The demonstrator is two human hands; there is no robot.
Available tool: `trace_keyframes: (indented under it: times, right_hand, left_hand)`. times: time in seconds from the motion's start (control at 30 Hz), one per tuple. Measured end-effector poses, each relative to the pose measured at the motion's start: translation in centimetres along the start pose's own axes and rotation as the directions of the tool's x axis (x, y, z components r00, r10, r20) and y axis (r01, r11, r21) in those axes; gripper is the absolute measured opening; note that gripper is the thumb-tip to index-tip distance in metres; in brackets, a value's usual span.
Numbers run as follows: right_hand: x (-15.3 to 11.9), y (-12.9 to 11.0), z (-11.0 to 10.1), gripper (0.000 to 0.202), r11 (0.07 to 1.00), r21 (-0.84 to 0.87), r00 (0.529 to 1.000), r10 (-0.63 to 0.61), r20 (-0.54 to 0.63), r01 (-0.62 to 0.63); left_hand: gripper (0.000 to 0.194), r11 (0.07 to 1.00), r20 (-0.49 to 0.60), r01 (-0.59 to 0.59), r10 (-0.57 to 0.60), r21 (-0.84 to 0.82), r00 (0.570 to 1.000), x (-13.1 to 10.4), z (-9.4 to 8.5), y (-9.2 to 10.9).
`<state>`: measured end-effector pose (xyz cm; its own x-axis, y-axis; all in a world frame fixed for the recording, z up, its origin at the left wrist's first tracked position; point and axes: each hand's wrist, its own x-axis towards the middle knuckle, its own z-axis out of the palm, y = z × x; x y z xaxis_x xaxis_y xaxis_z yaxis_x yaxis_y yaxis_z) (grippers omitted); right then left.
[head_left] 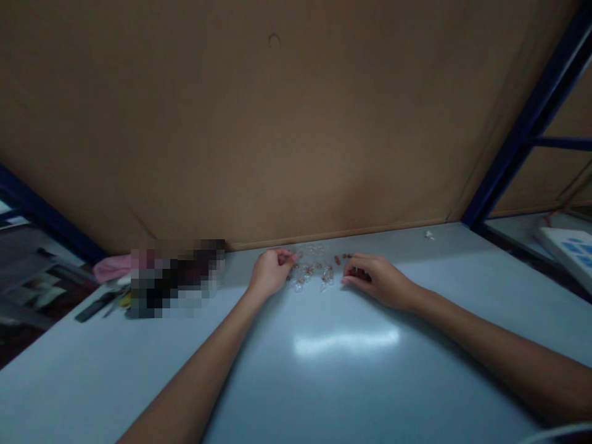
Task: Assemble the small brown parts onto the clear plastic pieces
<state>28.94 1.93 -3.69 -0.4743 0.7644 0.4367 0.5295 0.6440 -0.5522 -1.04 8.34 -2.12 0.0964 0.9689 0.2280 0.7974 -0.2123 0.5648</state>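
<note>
Several small clear pieces with reddish-brown bits lie in a loose cluster near the back edge of the pale table. At the cluster's left side is my left hand, its fingers bent together around something I cannot make out. To the right of the cluster, my right hand rests with curled fingers and a gap between thumb and fingertips. A few brown pieces lie just beyond its fingertips. The small pieces are too blurred to tell apart.
A brown board stands behind the table between blue metal posts. At the left lie a pink cloth, a dark flat object and a pixelated area. A small white item sits at the back right.
</note>
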Motion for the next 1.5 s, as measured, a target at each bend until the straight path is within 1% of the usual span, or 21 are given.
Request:
trace_keyframes:
  times: [0.1,0.2,0.27,0.4,0.53,0.67,0.73,0.8,0.9,1.0,1.07,1.17,1.33,1.5]
  right_hand:
    - [0.1,0.0,0.0,0.015,0.999,0.034,0.999,0.028,-0.025,-0.027]
    - [0.2,-0.1,0.0,0.016,0.993,0.094,0.996,0.073,-0.053,-0.068]
    - [0.3,-0.2,-0.1,0.016,0.987,0.126,0.992,0.105,-0.071,-0.095]
    - [0.4,-0.2,-0.1,0.017,0.987,0.121,0.989,0.113,-0.090,-0.102]
    - [0.3,-0.2,-0.1,0.018,0.990,0.100,0.991,0.104,-0.083,-0.095]
    - [0.3,-0.2,-0.2,0.021,0.993,0.084,0.993,0.093,-0.079,-0.086]
    - [0.3,-0.2,-0.2,0.022,0.994,0.072,0.993,0.087,-0.077,-0.081]
    - [0.3,-0.2,-0.3,0.021,0.995,0.061,0.994,0.081,-0.079,-0.076]
    - [0.4,-0.2,-0.2,0.019,0.996,0.052,0.994,0.077,-0.082,-0.073]
    - [0.3,-0.2,-0.2,0.018,0.996,0.046,0.993,0.084,-0.083,-0.081]
    - [0.3,-0.2,-0.2,0.018,0.996,0.047,0.993,0.085,-0.083,-0.082]
    - [0.3,-0.1,-0.2,0.019,0.996,0.050,0.994,0.080,-0.081,-0.076]
    - [0.2,-0.1,-0.2,0.020,0.996,0.057,0.994,0.070,-0.088,-0.065]
    - [0.3,-0.3,-0.2,0.020,0.997,0.046,0.994,0.070,-0.085,-0.066]
  left_hand:
    - [0.028,0.998,-0.040,-0.059,0.058,-0.029,0.998,0.0,0.0,0.4]
    - [0.024,0.984,-0.080,-0.156,0.150,-0.087,0.986,-0.4,0.0,1.2]
    - [0.021,0.974,-0.081,-0.204,0.196,-0.095,0.977,-0.8,-0.1,1.9]
    - [0.015,0.965,-0.046,-0.255,0.257,0.056,0.965,-1.2,-0.4,2.6]
    - [0.017,0.956,0.020,-0.245,0.245,0.160,0.969,-1.1,-0.7,2.2]
    - [0.020,0.945,0.033,-0.261,0.260,0.195,0.965,-1.0,-0.6,1.9]
    - [0.021,0.941,0.017,-0.275,0.277,0.199,0.961,-1.0,-0.5,1.9]
    - [0.022,0.939,-0.020,-0.270,0.280,0.215,0.960,-1.2,-0.4,2.0]
    - [0.027,0.921,-0.075,-0.258,0.291,0.291,0.954,-1.4,-0.2,2.1]
    - [0.029,0.885,-0.085,-0.259,0.313,0.386,0.946,-1.7,0.2,2.3]
    - [0.029,0.869,-0.077,-0.266,0.326,0.418,0.942,-2.0,0.5,2.4]
    - [0.028,0.866,-0.074,-0.283,0.342,0.412,0.937,-2.1,0.8,2.5]
    - [0.021,0.890,-0.079,-0.296,0.343,0.347,0.936,-2.1,0.8,2.8]
    - [0.017,0.910,-0.038,-0.313,0.335,0.273,0.941,-2.1,0.8,3.1]
